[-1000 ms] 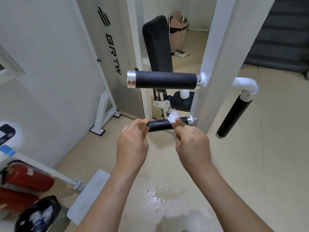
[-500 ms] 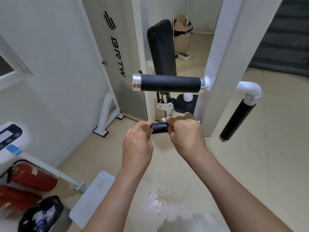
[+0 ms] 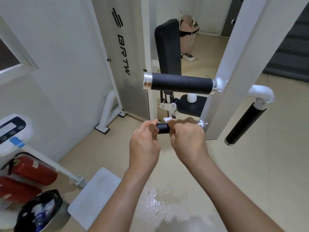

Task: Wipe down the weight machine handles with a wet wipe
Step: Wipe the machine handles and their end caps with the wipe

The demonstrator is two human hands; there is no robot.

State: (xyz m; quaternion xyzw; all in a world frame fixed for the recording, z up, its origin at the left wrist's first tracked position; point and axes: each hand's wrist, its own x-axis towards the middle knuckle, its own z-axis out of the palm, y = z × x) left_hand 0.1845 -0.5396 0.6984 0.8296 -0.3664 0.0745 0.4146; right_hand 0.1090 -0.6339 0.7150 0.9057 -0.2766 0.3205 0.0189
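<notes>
Presently both hands are on the lower handle (image 3: 163, 128), a short bar in black, finely grained foam that juts leftward from the white steel post (image 3: 234, 64). The right hand (image 3: 187, 136) is wrapped round the bar, fingers curled over the top, and grips the wipe (image 3: 168, 119) against it. Only a crumpled white corner of the wipe shows above the knuckles; the rest is hidden under the hand. The left hand (image 3: 145, 143) has its fingers bent about the bar's free end and appears to pinch it, though the end cap is covered and the contact is hard to confirm. A short length of bare foam shows between the two hands.

Above, the upper handle (image 3: 180, 82) is longer, in the same foam, with a bright metal cap. A third handle (image 3: 245, 123) hangs tilted from a white elbow pipe right of the post. Behind stand a padded black backrest (image 3: 168, 47) and seat (image 3: 190, 106).

The floor (image 3: 250, 173) is smooth beige, with a glistening wet patch (image 3: 155, 198) near the forearms. Two red extinguishers (image 3: 33, 169) lie at lower left, cut off by the edge, beside a black bag (image 3: 38, 210) whose contents are unclear.
</notes>
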